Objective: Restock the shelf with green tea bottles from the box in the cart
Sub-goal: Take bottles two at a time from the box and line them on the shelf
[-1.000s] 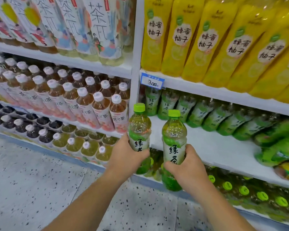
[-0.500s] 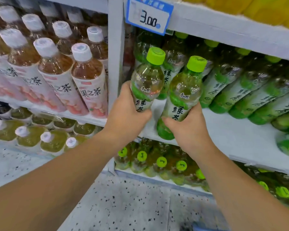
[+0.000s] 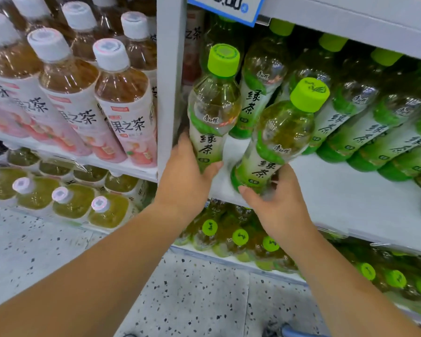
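My left hand (image 3: 184, 176) grips the base of a green tea bottle (image 3: 213, 110) with a lime cap, held upright at the left end of the white shelf (image 3: 338, 195), next to the shelf post. In my right hand (image 3: 277, 205) is a second green tea bottle (image 3: 281, 139), tilted to the right, its base at the shelf's front edge. Behind them a row of the same green tea bottles (image 3: 365, 122) stands at the back of the shelf. The box and cart are out of view.
A white upright post (image 3: 169, 81) divides the shelves. Left of it stand pink-labelled fruit tea bottles (image 3: 124, 103) with white caps. A blue price tag (image 3: 229, 6) hangs above. More green-capped bottles (image 3: 238, 237) fill the shelf below. Speckled floor (image 3: 192, 293) lies underneath.
Both hands have carried their bottles up and forward onto the green tea shelf. The view has moved closer to the shelf.
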Demonstrator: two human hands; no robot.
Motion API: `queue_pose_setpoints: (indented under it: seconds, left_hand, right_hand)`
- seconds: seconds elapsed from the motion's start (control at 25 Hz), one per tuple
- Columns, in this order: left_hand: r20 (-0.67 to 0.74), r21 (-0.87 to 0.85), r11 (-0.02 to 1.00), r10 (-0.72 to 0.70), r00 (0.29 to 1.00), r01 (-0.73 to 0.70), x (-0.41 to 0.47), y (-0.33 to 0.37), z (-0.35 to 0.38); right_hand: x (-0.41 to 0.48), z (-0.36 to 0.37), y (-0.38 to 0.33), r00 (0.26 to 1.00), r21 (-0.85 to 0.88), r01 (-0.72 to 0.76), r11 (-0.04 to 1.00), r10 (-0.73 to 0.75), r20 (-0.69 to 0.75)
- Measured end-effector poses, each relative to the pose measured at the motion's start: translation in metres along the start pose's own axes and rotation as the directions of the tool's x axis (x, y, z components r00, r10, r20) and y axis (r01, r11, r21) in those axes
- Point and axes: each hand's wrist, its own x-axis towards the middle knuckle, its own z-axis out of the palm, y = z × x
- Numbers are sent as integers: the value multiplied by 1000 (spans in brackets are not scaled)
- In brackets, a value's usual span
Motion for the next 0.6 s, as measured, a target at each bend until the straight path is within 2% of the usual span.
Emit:
queue_pose_setpoints:
  seconds: [0.2, 0.44, 0.6]
  left_hand:
    - [-68, 75, 995, -57, 996, 62, 0, 6, 20]
    - [-152, 94, 979, -167, 974, 182, 28, 11, 33]
    - [-193, 190, 968, -125, 973, 162, 32, 5, 39]
  right_hand:
    - [10, 10, 7, 996, -26, 69, 997, -70, -59]
    - [31, 18, 9, 993, 14, 64, 998, -62, -96]
    - [41, 21, 10, 990, -21, 103, 994, -104, -96]
